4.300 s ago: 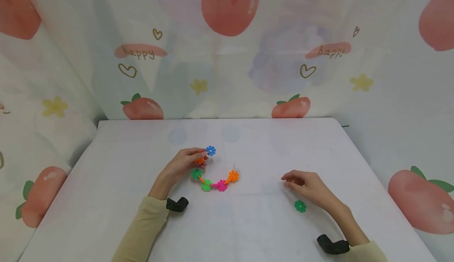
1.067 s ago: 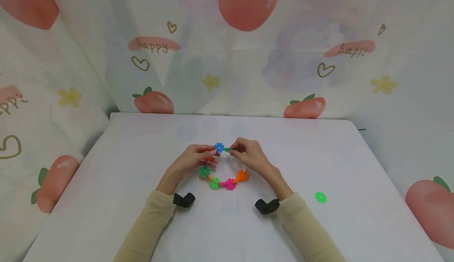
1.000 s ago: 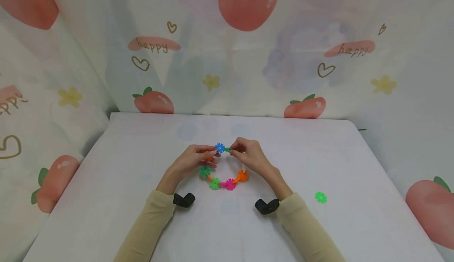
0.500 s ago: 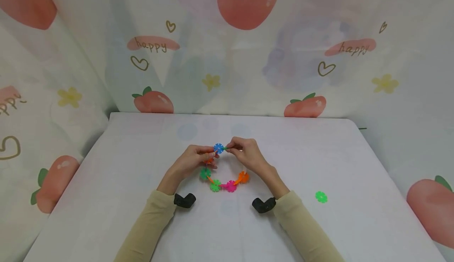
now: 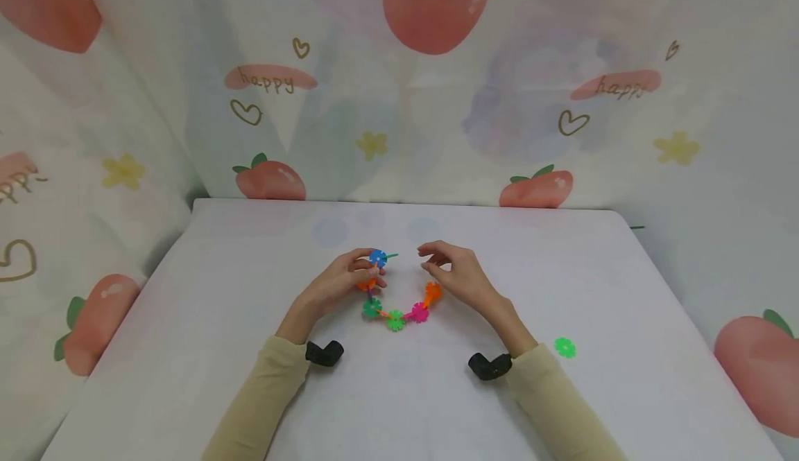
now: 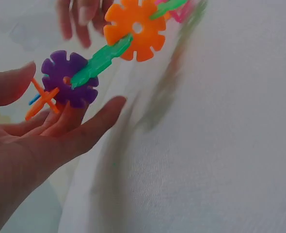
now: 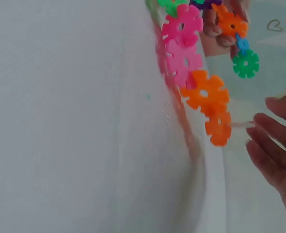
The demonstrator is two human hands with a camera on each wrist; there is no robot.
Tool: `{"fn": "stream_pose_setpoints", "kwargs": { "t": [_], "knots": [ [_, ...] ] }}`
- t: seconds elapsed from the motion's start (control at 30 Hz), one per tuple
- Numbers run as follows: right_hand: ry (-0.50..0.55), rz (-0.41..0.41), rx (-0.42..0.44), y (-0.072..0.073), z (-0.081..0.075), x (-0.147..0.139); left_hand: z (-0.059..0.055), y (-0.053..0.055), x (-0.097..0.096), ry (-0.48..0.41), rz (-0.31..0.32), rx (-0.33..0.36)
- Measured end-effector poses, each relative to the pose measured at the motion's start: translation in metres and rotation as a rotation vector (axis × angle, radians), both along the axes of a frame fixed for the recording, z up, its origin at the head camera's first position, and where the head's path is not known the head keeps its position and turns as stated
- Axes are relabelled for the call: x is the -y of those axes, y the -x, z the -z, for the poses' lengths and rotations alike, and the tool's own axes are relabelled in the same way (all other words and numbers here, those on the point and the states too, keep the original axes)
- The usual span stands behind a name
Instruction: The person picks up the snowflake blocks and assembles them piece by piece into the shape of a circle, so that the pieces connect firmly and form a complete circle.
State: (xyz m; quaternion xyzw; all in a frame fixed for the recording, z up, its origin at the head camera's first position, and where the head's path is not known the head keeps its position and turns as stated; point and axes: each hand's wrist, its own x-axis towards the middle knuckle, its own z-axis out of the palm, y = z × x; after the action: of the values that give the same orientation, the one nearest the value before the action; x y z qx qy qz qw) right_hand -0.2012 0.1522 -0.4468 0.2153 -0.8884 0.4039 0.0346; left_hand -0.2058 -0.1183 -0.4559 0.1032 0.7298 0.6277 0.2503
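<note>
A chain of toothed, notched plastic discs (image 5: 396,320) hangs in a curve above the table, in green, pink, orange, purple and blue. My left hand (image 5: 340,279) pinches it near its blue disc (image 5: 377,258); a green disc (image 7: 246,63) is slotted into the blue one. In the left wrist view an orange disc (image 6: 42,101), edge-on, and a purple disc (image 6: 69,78) lie by that thumb. My right hand (image 5: 458,270) has thumb and fingers apart, beside the orange end discs (image 7: 218,127). A pale edge-on piece (image 7: 241,124) juts toward its fingertips; whether they touch is unclear.
A loose bright green disc (image 5: 564,347) lies on the white-covered table (image 5: 399,398), right of the right forearm. Black wrist devices (image 5: 324,353) sit below both hands. A printed cloth (image 5: 412,121) stands behind the table.
The right hand took a green disc to the blue one, then let go and drew back right; the green disc stays joined. The chain's orange end has risen, and the left hand has turned slightly.
</note>
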Motion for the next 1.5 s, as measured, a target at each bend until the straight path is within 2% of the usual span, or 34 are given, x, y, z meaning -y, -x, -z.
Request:
{"fn": "stream_pose_setpoints", "kwargs": {
  "t": [0.13, 0.3, 0.4, 0.63, 0.93, 1.07, 1.2, 1.5],
  "knots": [
    [-0.023, 0.008, -0.008, -0.013, -0.002, -0.023, -0.001, 0.001, 0.005, 0.016, 0.014, 0.008],
    [-0.036, 0.014, -0.020, -0.030, -0.008, -0.046, -0.001, 0.002, 0.008, 0.043, -0.003, 0.008],
    [-0.064, 0.028, -0.037, -0.041, -0.010, -0.061, 0.000, 0.001, 0.009, 0.025, -0.008, 0.011],
    [-0.134, 0.075, -0.078, -0.066, -0.006, -0.099, 0.000, 0.000, 0.007, 0.007, -0.020, 0.042],
    [-0.227, 0.169, -0.086, -0.096, -0.002, -0.142, 0.001, 0.001, 0.008, 0.002, -0.025, 0.026],
    [-0.249, 0.220, -0.047, -0.105, -0.003, -0.159, 0.002, 0.001, 0.008, 0.013, -0.047, 0.028],
    [-0.282, 0.226, 0.008, -0.113, -0.003, -0.174, 0.004, 0.002, 0.007, 0.006, -0.063, 0.043],
    [-0.392, 0.227, 0.216, -0.123, -0.002, -0.202, 0.001, -0.001, 0.005, 0.004, -0.069, 0.051]
  ]
}}
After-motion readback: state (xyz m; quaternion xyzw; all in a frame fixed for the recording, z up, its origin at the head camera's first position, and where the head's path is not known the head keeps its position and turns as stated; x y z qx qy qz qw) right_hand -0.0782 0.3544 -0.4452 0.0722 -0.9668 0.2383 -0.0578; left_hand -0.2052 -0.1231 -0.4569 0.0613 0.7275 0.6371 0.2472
